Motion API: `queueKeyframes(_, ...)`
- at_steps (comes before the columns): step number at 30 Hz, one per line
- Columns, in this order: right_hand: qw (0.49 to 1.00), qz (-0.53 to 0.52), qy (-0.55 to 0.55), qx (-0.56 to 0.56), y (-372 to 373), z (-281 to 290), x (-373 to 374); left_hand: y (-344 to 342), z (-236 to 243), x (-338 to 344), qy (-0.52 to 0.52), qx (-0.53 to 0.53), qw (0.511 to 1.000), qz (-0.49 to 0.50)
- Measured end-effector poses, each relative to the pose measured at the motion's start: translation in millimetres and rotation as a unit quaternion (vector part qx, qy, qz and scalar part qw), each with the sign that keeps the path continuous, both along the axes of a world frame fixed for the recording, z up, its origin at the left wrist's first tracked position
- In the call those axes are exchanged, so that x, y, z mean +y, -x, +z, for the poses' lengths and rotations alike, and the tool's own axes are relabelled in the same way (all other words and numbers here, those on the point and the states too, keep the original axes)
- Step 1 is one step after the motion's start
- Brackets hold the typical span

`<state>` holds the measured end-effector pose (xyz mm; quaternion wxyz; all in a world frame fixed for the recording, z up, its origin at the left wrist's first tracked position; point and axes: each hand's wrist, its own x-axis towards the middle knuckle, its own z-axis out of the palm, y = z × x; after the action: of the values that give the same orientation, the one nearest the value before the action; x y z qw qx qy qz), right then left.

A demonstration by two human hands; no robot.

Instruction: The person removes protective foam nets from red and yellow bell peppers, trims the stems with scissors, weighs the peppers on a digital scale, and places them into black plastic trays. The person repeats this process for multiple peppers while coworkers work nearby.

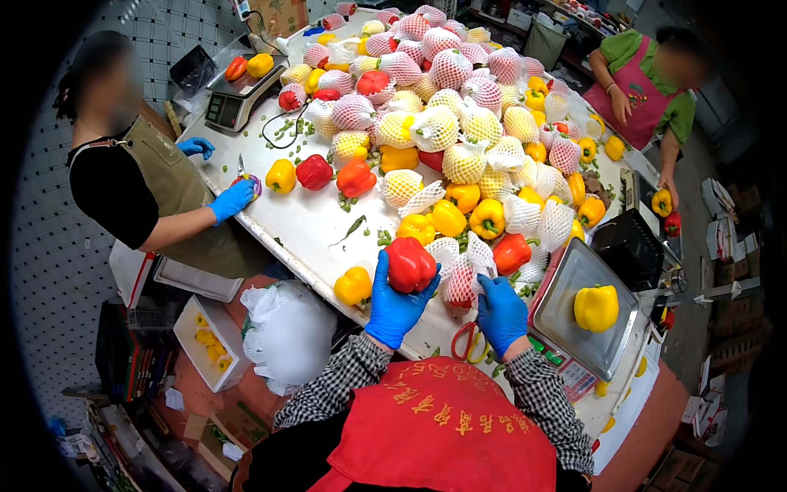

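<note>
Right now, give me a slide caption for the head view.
Gloved left hand holding a red pepper, right hand at a foam net, near a scale bearing a yellow pepper.

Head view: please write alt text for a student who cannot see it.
A person's blue-gloved left hand holds a red pepper above a white table heaped with peppers, many in foam nets. The right hand touches white netting, beside a scale bearing one yellow pepper.
</note>
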<state>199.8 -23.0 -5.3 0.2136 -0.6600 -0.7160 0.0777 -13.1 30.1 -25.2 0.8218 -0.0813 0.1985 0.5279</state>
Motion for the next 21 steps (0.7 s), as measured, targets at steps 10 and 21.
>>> queueKeyframes(10, 0.974, 0.222, -0.007, -0.039, 54, 35, 4, -9, -13, 0, -0.068, 0.018, 0.996, -0.053)
queueKeyframes(21, 0.994, 0.102, -0.009, 0.035, 17, 28, -2, -5, -12, 4, -0.022, 0.004, 0.998, -0.051)
